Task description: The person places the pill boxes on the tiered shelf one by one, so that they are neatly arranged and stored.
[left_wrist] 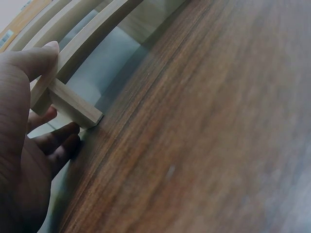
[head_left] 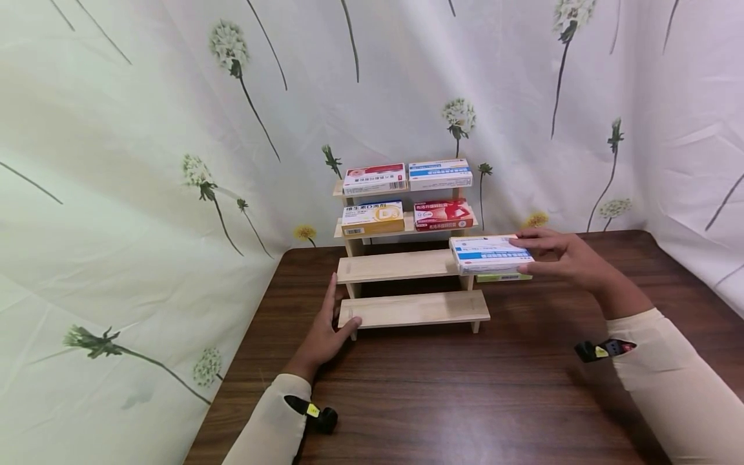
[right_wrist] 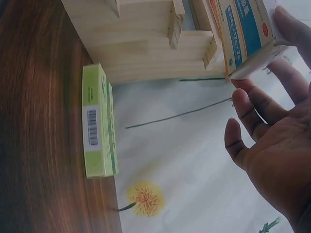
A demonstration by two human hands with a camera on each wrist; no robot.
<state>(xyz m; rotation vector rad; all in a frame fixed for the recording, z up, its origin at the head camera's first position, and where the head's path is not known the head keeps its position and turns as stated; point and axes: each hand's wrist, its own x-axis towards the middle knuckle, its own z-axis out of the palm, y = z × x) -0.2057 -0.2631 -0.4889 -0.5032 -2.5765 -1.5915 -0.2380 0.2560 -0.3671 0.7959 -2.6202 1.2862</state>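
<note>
My right hand (head_left: 558, 258) pinches a white and blue medicine box (head_left: 488, 254) by its right end, thumb against fingers. The box is level with the right end of the second-lowest step of a wooden stepped display rack (head_left: 407, 309). In the right wrist view, the same box (right_wrist: 248, 34) hangs beside the rack. My left hand (head_left: 325, 336) holds the rack's lower left end. Its thumb (left_wrist: 41, 60) lies over the lowest board, and the other fingers are beside the rack's foot. The two lower steps bear no boxes.
The top step carries a red and white box (head_left: 374, 179) and a white and blue box (head_left: 440, 174). Below them sit a yellow and white box (head_left: 372, 218) and a red box (head_left: 444, 214). A green box (right_wrist: 97, 121) lies on the table right of the rack; floral cloth hangs behind.
</note>
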